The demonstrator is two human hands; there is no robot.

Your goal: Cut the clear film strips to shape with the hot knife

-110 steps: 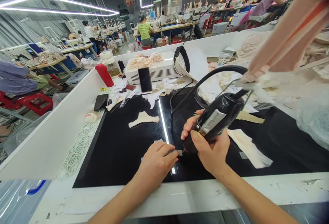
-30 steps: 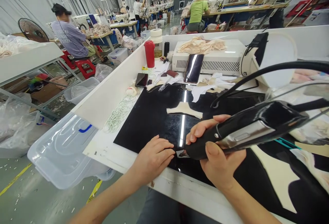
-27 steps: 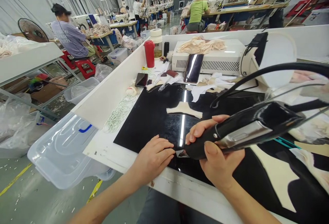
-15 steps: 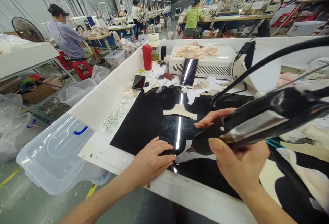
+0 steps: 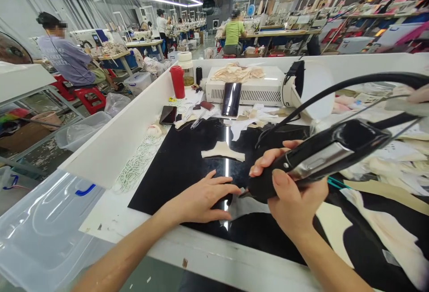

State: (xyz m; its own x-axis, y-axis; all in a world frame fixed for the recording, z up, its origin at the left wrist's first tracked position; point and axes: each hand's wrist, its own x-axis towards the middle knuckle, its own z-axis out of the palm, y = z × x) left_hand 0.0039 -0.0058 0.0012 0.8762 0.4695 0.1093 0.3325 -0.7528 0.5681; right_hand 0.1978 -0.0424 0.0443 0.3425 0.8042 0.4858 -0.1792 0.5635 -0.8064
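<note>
My right hand [image 5: 296, 193] is wrapped round a black corded hand tool [image 5: 321, 151] with a silver lever along its side. The tool's narrow metal tip points left and meets a thin greyish translucent piece [image 5: 253, 207] on the glossy black board [image 5: 167, 167]. My left hand [image 5: 204, 197] is open, fingers spread and low over the board. Its index fingertip is close to the tool tip, at the left end of the translucent piece; firm contact cannot be told. Farther back on the board lies a cream fabric cutout [image 5: 223, 151].
A white vented box [image 5: 258, 90] stands behind, with a phone [image 5: 231, 99] leaning on it. A red cup [image 5: 177, 82] is at the back left. Tangled pale cord [image 5: 139, 160] lies left of the board. Fabric pieces [image 5: 389, 169] are heaped right. The tool's cable [image 5: 335, 88] arches overhead.
The whole view has shifted, with the table scene appearing further left. My left index finger has come nearer the tool tip. My right hand keeps its hold on the tool.
</note>
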